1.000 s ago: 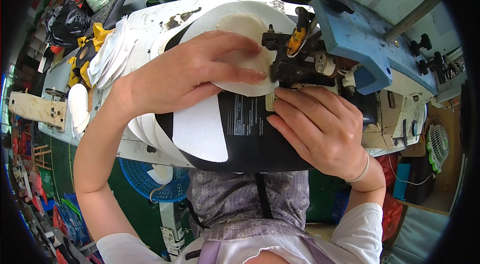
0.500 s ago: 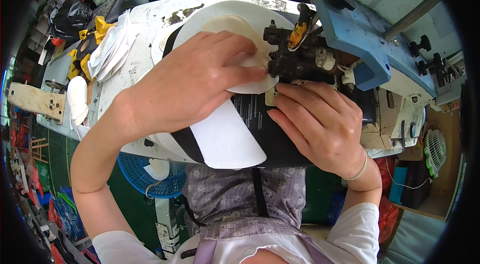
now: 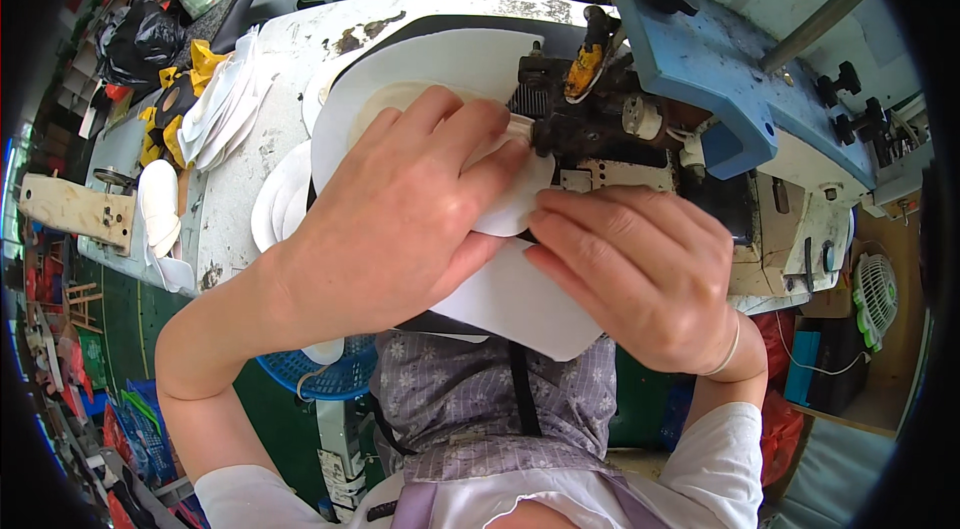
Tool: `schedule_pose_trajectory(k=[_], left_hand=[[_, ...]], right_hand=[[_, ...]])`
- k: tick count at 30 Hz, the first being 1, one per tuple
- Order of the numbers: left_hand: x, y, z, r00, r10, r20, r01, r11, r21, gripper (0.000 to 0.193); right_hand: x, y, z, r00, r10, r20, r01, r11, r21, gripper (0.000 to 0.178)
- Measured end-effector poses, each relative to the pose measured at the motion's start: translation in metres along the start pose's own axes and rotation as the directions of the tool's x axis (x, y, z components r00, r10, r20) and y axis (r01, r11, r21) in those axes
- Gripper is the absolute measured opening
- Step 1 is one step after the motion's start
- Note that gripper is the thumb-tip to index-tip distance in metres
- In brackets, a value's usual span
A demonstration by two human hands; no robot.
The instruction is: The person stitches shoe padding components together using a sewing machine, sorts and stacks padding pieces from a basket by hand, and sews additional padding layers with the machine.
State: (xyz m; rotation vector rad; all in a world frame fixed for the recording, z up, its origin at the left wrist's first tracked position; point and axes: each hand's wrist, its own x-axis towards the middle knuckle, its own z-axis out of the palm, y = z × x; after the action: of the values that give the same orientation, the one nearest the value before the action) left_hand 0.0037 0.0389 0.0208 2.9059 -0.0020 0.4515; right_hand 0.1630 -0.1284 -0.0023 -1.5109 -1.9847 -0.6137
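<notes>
A large white insole-shaped sheet (image 3: 530,304) lies under the dark needle-and-foot assembly (image 3: 585,119) of a blue sewing machine (image 3: 690,64). On its upper part rests a smaller cream piece (image 3: 377,107), mostly covered by my left hand (image 3: 405,204). The left fingers are bent and grip the layered pieces just left of the machine's foot; my thumb is lower, against the white sheet. My right hand (image 3: 640,269) pinches the sheet's right edge, close below the foot. The fingertips partly hide where the layers meet.
Stacked white pieces (image 3: 225,109) lie on the worktable's left, with more rounded white pieces (image 3: 285,194) beside my left forearm. A blue basket (image 3: 345,374) hangs below the front edge. A green-and-white fan (image 3: 875,299) stands at right.
The white sheet has turned, its lower end swinging rightward. My left hand has shifted slightly downward with it. The right fingertips have come onto the sheet's edge.
</notes>
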Motion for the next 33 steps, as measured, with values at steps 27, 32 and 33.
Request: schedule_pose_trajectory(k=[27,32,33], left_hand=[[0.012,-0.069,-0.009,0.917,0.381,0.118,-0.375,0.924,-0.074,0.039],[0.013,-0.067,-0.009,0.922,0.373,0.106,-0.373,0.928,-0.026,0.039],[0.013,-0.067,-0.008,0.923,0.37,0.102,-0.371,0.928,-0.007,0.039]], right_hand=[[-0.001,-0.008,-0.004,0.979,0.074,0.19,-0.089,0.993,0.072,0.05],[0.001,-0.017,-0.01,0.964,0.106,0.242,-0.13,0.988,0.086,0.062],[0.002,-0.016,-0.011,0.964,0.105,0.242,-0.13,0.988,0.086,0.062]])
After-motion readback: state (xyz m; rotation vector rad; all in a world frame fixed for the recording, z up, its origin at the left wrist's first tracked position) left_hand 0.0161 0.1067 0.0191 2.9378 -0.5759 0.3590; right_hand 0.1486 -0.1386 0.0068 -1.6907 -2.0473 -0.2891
